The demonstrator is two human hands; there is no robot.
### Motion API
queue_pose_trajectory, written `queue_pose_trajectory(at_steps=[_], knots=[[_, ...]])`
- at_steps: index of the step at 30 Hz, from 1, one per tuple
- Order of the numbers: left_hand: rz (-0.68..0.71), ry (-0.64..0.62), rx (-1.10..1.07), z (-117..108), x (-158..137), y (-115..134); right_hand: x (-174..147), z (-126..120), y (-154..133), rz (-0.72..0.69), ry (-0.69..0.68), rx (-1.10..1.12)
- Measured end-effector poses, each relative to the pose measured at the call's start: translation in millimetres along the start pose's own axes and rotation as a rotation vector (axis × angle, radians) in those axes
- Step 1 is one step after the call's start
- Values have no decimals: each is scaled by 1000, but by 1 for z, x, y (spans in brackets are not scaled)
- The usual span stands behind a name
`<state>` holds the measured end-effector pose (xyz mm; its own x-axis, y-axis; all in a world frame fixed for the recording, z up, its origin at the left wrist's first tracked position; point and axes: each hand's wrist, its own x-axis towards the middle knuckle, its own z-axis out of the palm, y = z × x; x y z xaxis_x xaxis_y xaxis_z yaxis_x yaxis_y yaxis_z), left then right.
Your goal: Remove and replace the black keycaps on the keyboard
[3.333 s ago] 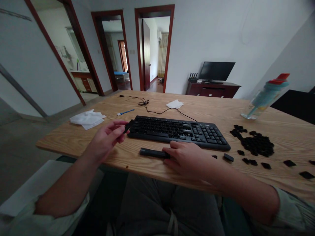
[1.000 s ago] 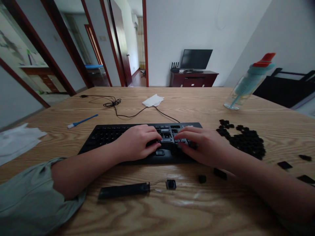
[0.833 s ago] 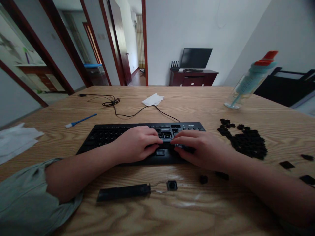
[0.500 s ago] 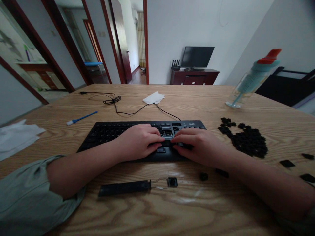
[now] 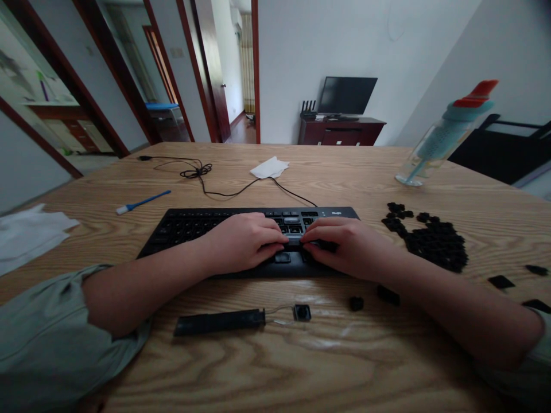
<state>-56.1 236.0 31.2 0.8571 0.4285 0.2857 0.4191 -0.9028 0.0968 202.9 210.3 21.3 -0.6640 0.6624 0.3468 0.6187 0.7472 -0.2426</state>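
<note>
A black keyboard (image 5: 241, 271) lies on the wooden table, with keycaps on its left part and bare key sockets showing towards the right. Over it, my left hand (image 5: 243, 244) and my right hand (image 5: 350, 244) face each other, fingertips pinched a short gap apart. Between them is a dark, wide keycap (image 5: 294, 248), each hand gripping one end; its underside is hidden. Just nearer to me sits a single keycap (image 5: 283, 258) on the board. In front of the keyboard lies a wire keycap puller (image 5: 219, 322) with a black handle, a square keycap (image 5: 302, 312) at its wire end.
Right of the keyboard is a heap of black keycaps (image 5: 439, 244), with loose ones (image 5: 356, 303) nearby. A water bottle (image 5: 443, 137) stands at the back right. On the left are a blue brush (image 5: 146, 201) and white tissues (image 5: 34, 235). The keyboard cable (image 5: 228, 195) runs behind, under another tissue (image 5: 270, 168).
The view has tilted slightly, so the table sits a little higher in the picture. Both hands stay at the same spot over the keyboard, with only small finger shifts.
</note>
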Motion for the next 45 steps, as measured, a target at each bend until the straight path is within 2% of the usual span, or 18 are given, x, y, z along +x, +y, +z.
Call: queue_pose_trajectory(at_steps=[14, 23, 35, 45], knots=[[49, 4, 52, 1, 0, 0, -3, 0, -4, -3, -4, -37], [96, -32, 155, -3, -1, 4, -7, 0, -5, -105, 4, -55], [172, 23, 212, -2, -2, 4, -7, 2, -4, -90, 8, -37], [197, -2, 290, -2, 2, 8, -2, -1, -10, -42, -44, -27]])
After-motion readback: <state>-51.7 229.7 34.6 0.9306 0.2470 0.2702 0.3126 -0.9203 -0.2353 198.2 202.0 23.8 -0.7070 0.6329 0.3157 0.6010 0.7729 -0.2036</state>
